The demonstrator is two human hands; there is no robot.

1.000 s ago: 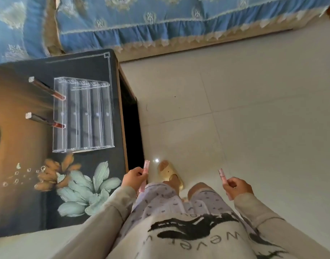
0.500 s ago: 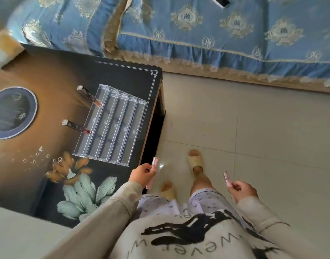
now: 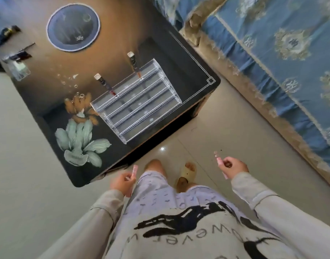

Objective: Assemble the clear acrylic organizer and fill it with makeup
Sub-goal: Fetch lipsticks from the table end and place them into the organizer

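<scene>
Head view: each hand's grip holds a pink lip-gloss tube, left hand (image 3: 123,184), right hand (image 3: 233,168). Light, slick tubes; pinch mid-barrel. Acrylic organizer (image 3: 136,103) sits near the surface's (image 3: 38,86) floor-side edge.

Clear glossy acrylic organizer (image 3: 136,101) on a glossy printed surface (image 3: 48,86); shiny tiled floor (image 3: 235,137); patterned cloth bedspread (image 3: 284,53).

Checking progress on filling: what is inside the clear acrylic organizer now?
Two dark makeup tubes stand in the back row of the organizer; the front rows look empty, though glare blurs them.
</scene>
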